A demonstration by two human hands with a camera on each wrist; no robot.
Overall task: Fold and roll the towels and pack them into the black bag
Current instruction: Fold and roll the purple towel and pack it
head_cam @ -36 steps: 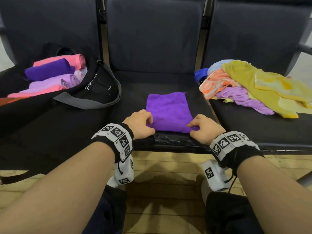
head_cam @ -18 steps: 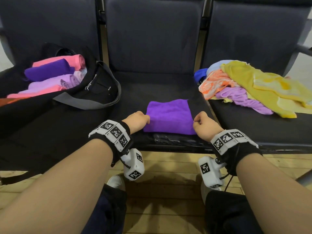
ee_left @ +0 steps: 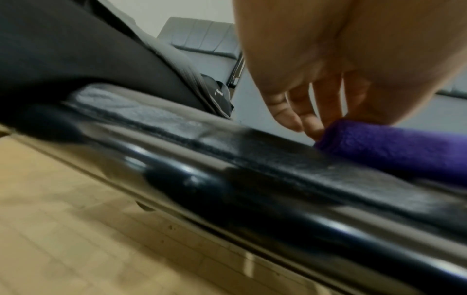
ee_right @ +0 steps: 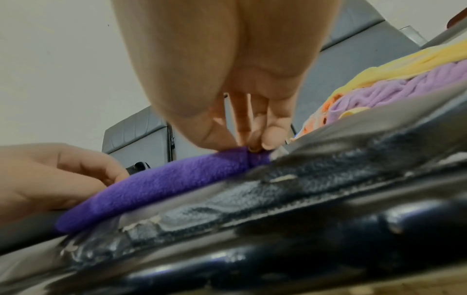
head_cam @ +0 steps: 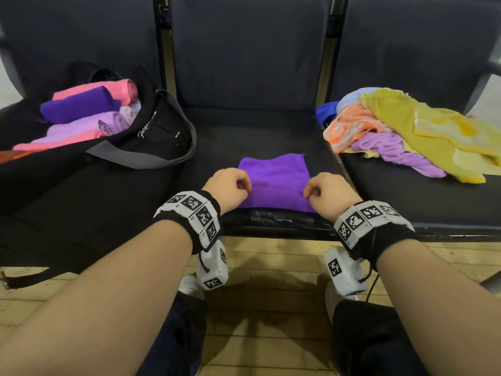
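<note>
White script lettering, illegible, marked the black fabric bag (head_cam: 151, 142) at 10 o'clock. The folded purple fleece towel (head_cam: 273, 183) lay on the middle seat (head_cam: 244, 131); left hand (head_cam: 229, 185) and right hand (head_cam: 329, 192), fingers curled, pinched its near corners.

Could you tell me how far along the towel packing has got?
Several rolled towels already sit in the black bag. The left hand and right hand are rolling the folded purple towel. A loose pile of towels remains.
</note>
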